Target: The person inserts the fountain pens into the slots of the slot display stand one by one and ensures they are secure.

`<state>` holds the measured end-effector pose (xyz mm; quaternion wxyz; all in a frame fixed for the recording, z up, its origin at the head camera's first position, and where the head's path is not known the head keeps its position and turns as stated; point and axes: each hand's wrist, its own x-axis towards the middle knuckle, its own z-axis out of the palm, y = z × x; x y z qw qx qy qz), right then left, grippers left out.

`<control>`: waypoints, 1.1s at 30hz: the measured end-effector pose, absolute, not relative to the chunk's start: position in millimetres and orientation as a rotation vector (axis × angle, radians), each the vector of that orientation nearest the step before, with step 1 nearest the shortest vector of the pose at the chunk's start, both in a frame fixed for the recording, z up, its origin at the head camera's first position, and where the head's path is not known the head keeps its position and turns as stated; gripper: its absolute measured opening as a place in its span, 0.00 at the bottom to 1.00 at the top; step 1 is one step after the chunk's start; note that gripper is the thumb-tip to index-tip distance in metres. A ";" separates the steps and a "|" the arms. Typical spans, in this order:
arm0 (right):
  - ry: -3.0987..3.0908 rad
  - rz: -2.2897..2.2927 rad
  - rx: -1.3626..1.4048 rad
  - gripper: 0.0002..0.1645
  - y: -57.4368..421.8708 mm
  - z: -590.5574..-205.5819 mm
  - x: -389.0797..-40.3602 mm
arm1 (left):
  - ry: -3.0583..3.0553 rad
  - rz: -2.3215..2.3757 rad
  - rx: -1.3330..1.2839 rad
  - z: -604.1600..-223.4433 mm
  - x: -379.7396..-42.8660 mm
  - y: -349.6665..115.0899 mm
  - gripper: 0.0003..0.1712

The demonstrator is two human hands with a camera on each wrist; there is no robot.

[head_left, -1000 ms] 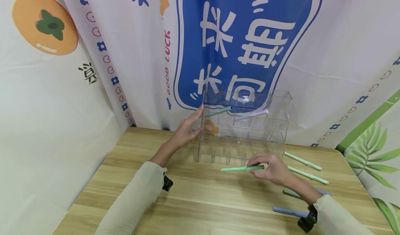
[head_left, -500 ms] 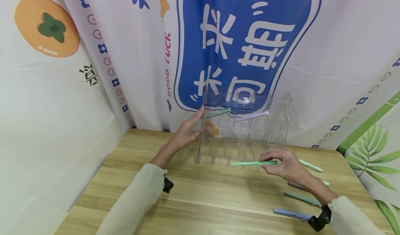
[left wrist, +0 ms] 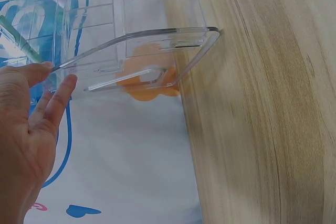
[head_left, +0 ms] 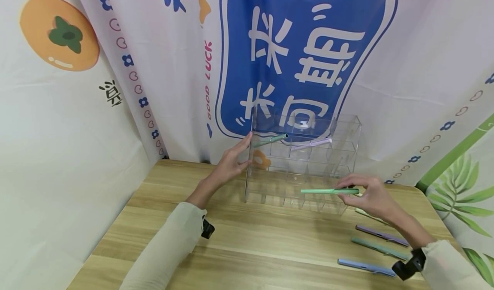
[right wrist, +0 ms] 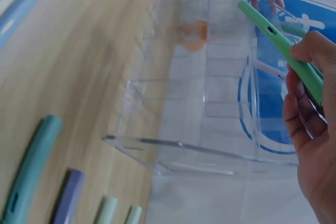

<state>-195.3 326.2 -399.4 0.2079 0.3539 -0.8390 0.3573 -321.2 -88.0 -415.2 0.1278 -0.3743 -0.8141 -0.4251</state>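
Note:
A clear acrylic pen rack [head_left: 301, 174] with rows of compartments stands at the back of the table. My left hand [head_left: 231, 161] rests on its left side panel with fairly straight fingers, seen closer in the left wrist view [left wrist: 37, 114]. My right hand [head_left: 366, 195] pinches a light green pen [head_left: 324, 191] between thumb and fingers. The pen lies nearly level in front of the rack's lower right part, apart from the table. In an upper row of the rack sit a dark green pen [head_left: 272, 140] and a lilac pen [head_left: 314, 143], both tilted.
On the right of the wooden table [head_left: 231, 251] lie a blue pen [head_left: 364, 267], a green pen [head_left: 380, 248], a purple pen [head_left: 380, 235] and pale green pens [right wrist: 107, 209], partly behind my right arm. A printed cloth [head_left: 185, 88] hangs behind the rack.
My right hand has moved right and slightly up with the light green pen, toward the rack's right side. More of the pens on the table show. My left hand has stayed on the panel.

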 end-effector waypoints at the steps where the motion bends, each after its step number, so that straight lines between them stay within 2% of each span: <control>1: -2.333 0.984 0.973 0.25 328.0 -397.6 -195.8 | -2.373 -1.236 -1.086 -415.2 -321.2 -88.2 0.54; 13: -2.240 0.963 0.991 0.27 351.3 -381.1 -208.9 | -2.369 -1.235 -1.088 -413.5 -320.2 -88.1 0.53; 24: -2.308 0.884 0.852 0.20 367.7 -357.2 -210.9 | -2.381 -1.223 -1.076 -412.8 -319.6 -87.5 0.53; 33: -2.282 0.819 0.796 0.23 378.6 -344.3 -217.2 | -2.365 -1.223 -1.082 -414.1 -320.0 -88.1 0.54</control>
